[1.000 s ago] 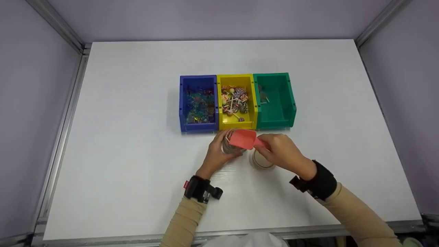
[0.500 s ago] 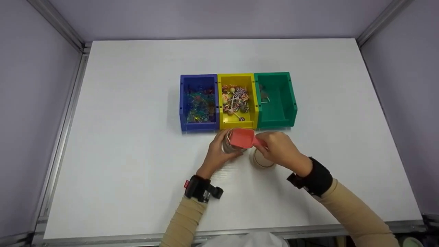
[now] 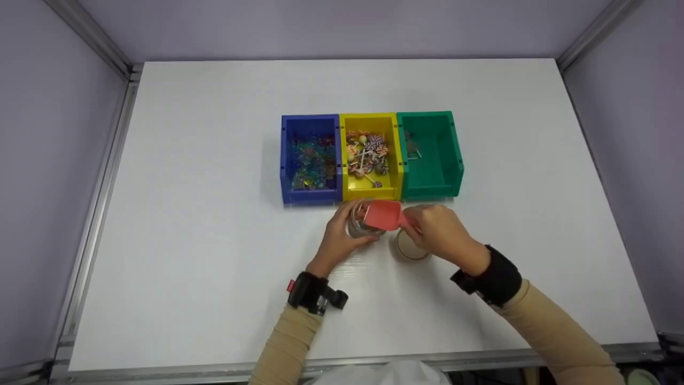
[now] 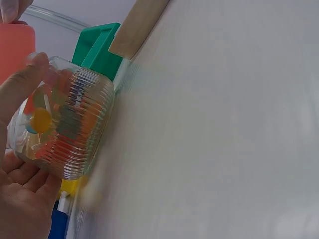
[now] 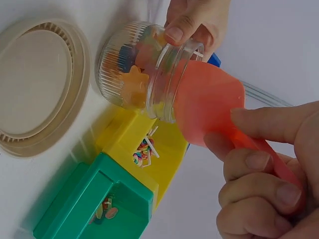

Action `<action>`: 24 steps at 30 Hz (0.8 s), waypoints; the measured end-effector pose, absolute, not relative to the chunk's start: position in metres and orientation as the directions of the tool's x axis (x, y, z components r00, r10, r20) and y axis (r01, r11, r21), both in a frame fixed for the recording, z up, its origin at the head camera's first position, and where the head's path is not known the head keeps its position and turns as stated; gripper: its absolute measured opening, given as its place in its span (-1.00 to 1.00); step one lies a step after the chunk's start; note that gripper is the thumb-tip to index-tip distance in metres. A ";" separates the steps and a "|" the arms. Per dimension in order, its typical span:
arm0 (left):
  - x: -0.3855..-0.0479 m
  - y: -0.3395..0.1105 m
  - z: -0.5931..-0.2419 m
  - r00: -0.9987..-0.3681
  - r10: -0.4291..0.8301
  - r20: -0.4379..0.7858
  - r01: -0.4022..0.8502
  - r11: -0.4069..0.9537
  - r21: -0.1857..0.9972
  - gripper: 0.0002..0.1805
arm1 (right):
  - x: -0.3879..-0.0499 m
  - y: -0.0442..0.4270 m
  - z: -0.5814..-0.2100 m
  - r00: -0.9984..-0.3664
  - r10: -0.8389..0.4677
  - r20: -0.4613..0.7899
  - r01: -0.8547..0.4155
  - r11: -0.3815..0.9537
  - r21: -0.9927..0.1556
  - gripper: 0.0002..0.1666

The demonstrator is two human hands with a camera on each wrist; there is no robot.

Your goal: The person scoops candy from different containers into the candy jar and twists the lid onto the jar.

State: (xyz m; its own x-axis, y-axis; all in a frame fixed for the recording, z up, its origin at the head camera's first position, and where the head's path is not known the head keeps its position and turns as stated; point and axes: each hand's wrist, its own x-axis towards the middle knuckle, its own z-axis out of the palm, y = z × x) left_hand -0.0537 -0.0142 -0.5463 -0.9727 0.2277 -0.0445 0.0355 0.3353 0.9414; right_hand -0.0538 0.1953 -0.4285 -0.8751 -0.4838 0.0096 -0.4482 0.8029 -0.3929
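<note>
My left hand (image 3: 337,243) grips a ribbed glass jar (image 5: 127,69), thumb and fingers around its side. Colourful pieces, one star-shaped, and a few white sticks show through the glass. In the right wrist view the jar's open mouth faces a coral-red scoop (image 5: 209,102), whose front edge sits at the rim, partly inside. My right hand (image 3: 441,232) holds that scoop by its handle, fingers curled around it. The scoop's inside looks bare in the head view. A beige round lid (image 5: 32,84) lies on the table beside the jar, partly beneath my right hand in the head view.
Three joined bins stand just beyond the jar: a blue bin (image 3: 311,197) with clear coloured pieces, a yellow bin (image 3: 371,195) with small lollipops, and a green bin (image 3: 441,160) with a few pieces at its left. A white table (image 3: 187,240) lies under everything, with walls around it.
The scoop and my right hand shift slightly left, then back right, uncovering more of the jar's mouth. My left hand and the jar stay nearly in place.
</note>
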 end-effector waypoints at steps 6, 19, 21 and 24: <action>-0.053 -0.014 -0.544 -0.975 0.217 -0.058 0.022 0.347 0.938 -0.04 | -0.050 0.200 -0.427 -0.890 -0.455 -0.030 -0.399 0.807 -0.436 -0.74; -0.050 -0.011 -0.547 -0.985 0.174 -0.005 0.058 0.357 0.932 -0.02 | -0.043 0.211 -0.426 -0.914 -0.402 -0.063 -0.322 0.809 -0.493 -0.80; -0.050 -0.011 -0.546 -0.986 0.169 0.001 0.063 0.359 0.931 -0.02 | -0.042 0.212 -0.426 -0.917 -0.393 -0.064 -0.312 0.809 -0.498 -0.80; -0.049 -0.012 -0.544 -0.983 0.184 0.005 0.072 0.359 0.931 -0.03 | -0.040 0.216 -0.426 -0.926 -0.372 -0.068 -0.288 0.811 -0.508 -0.79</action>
State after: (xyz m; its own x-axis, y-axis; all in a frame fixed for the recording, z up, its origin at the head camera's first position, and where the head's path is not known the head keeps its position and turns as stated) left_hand -0.0494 -0.0116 -0.5437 -0.9830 0.1837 0.0051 0.0720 0.3591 0.9305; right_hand -0.0402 0.2156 -0.4260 -0.9257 -0.3719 -0.0683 -0.2885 0.8114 -0.5083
